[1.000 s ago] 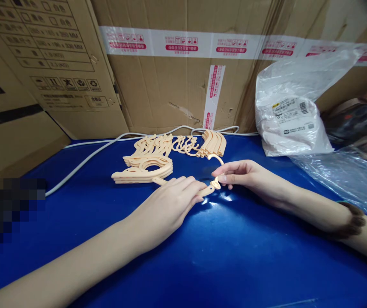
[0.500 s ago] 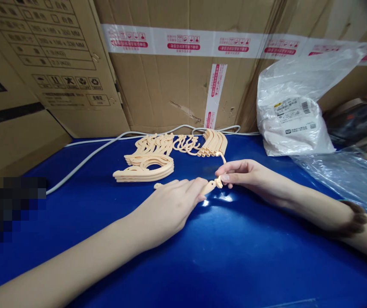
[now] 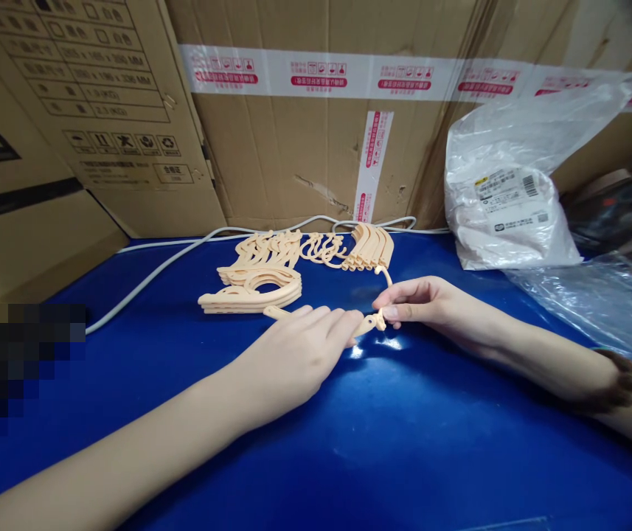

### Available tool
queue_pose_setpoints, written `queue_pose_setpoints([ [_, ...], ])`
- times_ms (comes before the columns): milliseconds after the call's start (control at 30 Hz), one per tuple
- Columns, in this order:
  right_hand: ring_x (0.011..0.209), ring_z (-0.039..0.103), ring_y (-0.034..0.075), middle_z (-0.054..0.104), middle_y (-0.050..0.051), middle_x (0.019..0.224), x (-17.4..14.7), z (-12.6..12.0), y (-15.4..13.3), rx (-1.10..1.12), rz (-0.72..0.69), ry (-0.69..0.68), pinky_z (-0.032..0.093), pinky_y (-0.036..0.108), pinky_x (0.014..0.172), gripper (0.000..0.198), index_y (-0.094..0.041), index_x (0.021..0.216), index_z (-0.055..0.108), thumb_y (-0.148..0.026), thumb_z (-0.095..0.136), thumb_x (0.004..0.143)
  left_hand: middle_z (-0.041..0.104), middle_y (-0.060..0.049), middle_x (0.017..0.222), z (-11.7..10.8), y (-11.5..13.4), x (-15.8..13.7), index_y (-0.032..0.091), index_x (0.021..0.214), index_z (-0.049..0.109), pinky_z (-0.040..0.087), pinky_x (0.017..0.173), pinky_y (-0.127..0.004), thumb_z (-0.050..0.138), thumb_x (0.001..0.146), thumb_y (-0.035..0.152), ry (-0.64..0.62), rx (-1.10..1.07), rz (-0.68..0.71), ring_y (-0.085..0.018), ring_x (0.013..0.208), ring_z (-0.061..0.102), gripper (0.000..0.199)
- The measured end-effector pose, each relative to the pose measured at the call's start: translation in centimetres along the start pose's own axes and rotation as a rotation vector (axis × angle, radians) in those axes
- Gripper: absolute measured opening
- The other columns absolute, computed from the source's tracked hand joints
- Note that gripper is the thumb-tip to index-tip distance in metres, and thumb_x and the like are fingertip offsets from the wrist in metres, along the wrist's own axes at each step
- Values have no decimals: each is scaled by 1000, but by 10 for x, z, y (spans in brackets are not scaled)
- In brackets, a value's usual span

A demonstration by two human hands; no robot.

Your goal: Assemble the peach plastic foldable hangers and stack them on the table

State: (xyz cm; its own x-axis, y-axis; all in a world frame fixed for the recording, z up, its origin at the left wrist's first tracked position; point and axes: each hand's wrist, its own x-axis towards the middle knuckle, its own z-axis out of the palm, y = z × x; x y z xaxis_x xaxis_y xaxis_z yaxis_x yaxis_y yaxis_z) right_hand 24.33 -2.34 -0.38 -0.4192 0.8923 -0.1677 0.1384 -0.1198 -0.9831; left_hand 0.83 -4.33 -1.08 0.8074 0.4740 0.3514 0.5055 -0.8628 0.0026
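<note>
My left hand (image 3: pixel 299 354) lies palm down over a peach plastic hanger body (image 3: pixel 274 312) on the blue table (image 3: pixel 404 442), fingers pressing it. My right hand (image 3: pixel 420 302) pinches a small peach hook (image 3: pixel 380 318) at the hanger's end, where the two hands meet. Behind them lies a stack of assembled peach hangers (image 3: pixel 249 284), a pile of loose hooks (image 3: pixel 321 248) and a row of curved peach parts (image 3: pixel 371 248).
Taped cardboard boxes (image 3: pixel 304 125) wall the table's back and left. A white cable (image 3: pixel 155 273) runs along the back edge. A white plastic bag with labels (image 3: pixel 507 199) and clear plastic wrap (image 3: pixel 597 302) lie at the right.
The hands stay joined at the hanger's end; the right fingers shifted slightly on the hook and the hanger's left tip shows again past the left hand. The camera moved a little.
</note>
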Motion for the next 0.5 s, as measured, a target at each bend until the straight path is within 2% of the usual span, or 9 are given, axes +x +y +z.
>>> queue_pose_setpoints([
  [333,67,54,9,66,-2,74,-1,4,-3,-66,3,13,39,24,69,19,-19,85,73,-32,77,72,62,-6,86,1,-1,-1,9,109,52,38,64,-33,31,98,12,22,231,84,-21,72,55,23],
  [500,67,54,10,66,-1,75,-2,6,-5,-123,-13,40,39,24,68,21,-18,83,72,-35,76,72,62,-5,86,1,1,-1,8,111,52,39,63,-33,34,96,11,9,258,75,-21,72,56,23],
])
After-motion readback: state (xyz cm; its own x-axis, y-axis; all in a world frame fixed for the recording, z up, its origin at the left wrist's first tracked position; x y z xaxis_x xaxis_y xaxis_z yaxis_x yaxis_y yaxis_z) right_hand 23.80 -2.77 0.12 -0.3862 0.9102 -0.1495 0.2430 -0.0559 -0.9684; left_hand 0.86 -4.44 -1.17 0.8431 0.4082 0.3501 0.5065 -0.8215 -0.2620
